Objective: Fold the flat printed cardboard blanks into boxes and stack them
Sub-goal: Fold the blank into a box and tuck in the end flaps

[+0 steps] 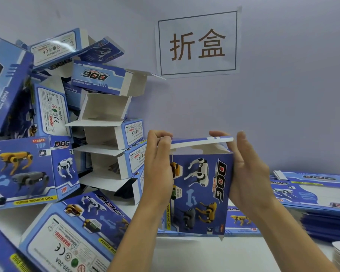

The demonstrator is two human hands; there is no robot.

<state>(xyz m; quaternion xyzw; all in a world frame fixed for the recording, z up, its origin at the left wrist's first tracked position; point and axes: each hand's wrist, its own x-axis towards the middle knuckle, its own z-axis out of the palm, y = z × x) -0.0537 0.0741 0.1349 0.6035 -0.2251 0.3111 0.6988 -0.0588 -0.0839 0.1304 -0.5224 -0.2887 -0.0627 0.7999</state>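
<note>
- Both hands, left [159, 169] and right [247, 169], grasp an upright box [201, 190] at centre frame above the bench [185, 250], fingers on its top flap [201, 141].
- Folded boxes [110, 134] pile at 9 o'clock; flat blanks [310, 195] lie at 3.
- Risk: uneven pressure may crease the flap instead of tucking it.

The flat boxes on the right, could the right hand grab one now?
Probably not yet. The right hand is busy holding the box with the left hand. Nothing blocks the flat blanks beside it, once it lets go.
</note>
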